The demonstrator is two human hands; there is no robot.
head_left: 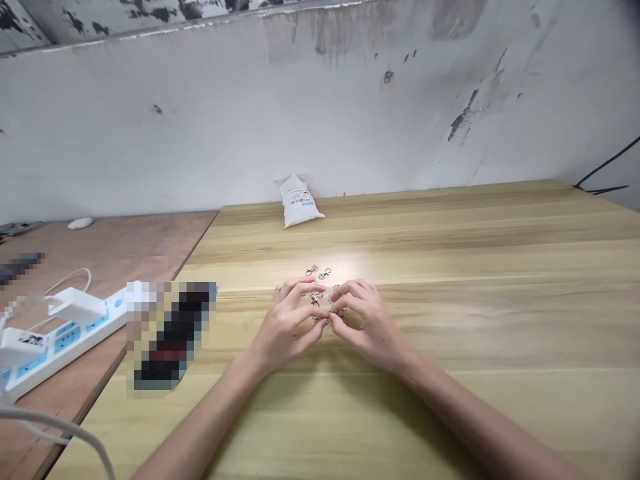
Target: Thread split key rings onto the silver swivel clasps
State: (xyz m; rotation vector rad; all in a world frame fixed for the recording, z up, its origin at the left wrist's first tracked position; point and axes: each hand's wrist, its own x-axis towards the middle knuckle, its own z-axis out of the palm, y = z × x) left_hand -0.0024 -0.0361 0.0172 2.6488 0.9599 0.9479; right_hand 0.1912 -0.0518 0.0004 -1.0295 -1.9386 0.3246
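Observation:
My left hand point(287, 323) and my right hand point(365, 323) meet over the wooden table, thumb and forefinger of each closed in a pinch. Between their fingertips is a small metal ring point(329, 316), held by both; its finer shape is too small to make out. Just beyond the fingers lie several silvery lobster-clasp key rings. One clasp point(325, 273) and another clasp point(312, 270) show plainly, while more metal pieces point(315, 297) are partly hidden behind my left fingers and beside my right ones.
A white printed packet point(300, 202) stands near the wall at the back. To the left are a blurred dark object point(175, 337), a white power strip point(65, 340) with plugs, and a looping cable point(75, 427). Black cables point(607, 163) hang at the far right.

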